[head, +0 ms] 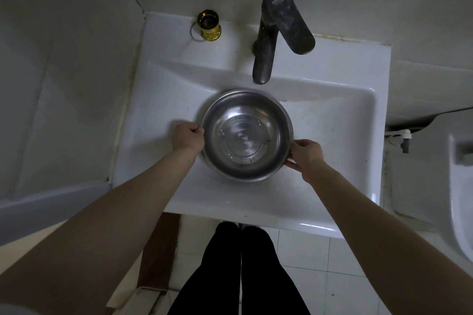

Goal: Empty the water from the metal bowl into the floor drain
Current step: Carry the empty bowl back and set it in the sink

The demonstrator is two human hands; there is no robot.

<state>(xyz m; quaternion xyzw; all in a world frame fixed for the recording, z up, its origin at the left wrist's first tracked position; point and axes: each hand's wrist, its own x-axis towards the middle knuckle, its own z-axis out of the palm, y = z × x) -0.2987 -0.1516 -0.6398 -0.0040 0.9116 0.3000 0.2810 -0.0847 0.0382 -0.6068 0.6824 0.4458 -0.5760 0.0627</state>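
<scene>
Now the bowl (246, 135) sits in the sink (332, 120) below the tap (271, 41), water rippling inside. Your left hand (187, 137) and right hand (304, 155) pinch opposite rims. Expect thin, slick steel and sloshing weight; keep both grips and keep it level. No floor drain shows.

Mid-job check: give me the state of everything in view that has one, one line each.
metal bowl: upright over the sink, water inside
left hand: grip closed on bowl rim
right hand: grip closed on bowl rim
faucet: no water running
sink: basin looks dry
</scene>
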